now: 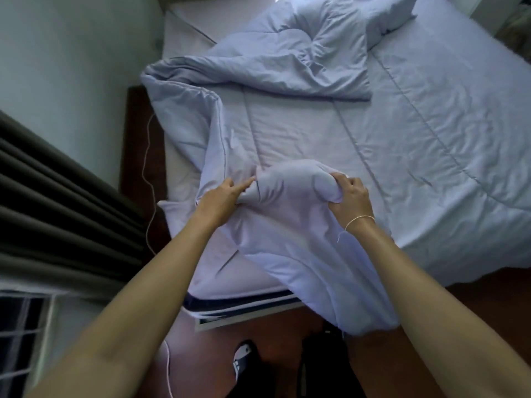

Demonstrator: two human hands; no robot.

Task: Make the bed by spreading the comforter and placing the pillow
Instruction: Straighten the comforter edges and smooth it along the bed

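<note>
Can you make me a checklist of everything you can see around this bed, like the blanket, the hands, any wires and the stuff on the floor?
Surface: bed, bare mattress showing along its left side and near corner.
Job's things: comforter lies flat on the right, bunched and folded back at the left and far end; its near corner is lifted. A pillow cannot be told apart from the bunched bedding.
Clutter: dark items on the floor by the person's feet, too dim to name.
Hands: left hand and right hand both grip the comforter's near corner.
Cables: thin white cord trails down beside the bed to the floor.
Surroundings: dark curtain, pale wall, window grille, wooden floor.
</note>
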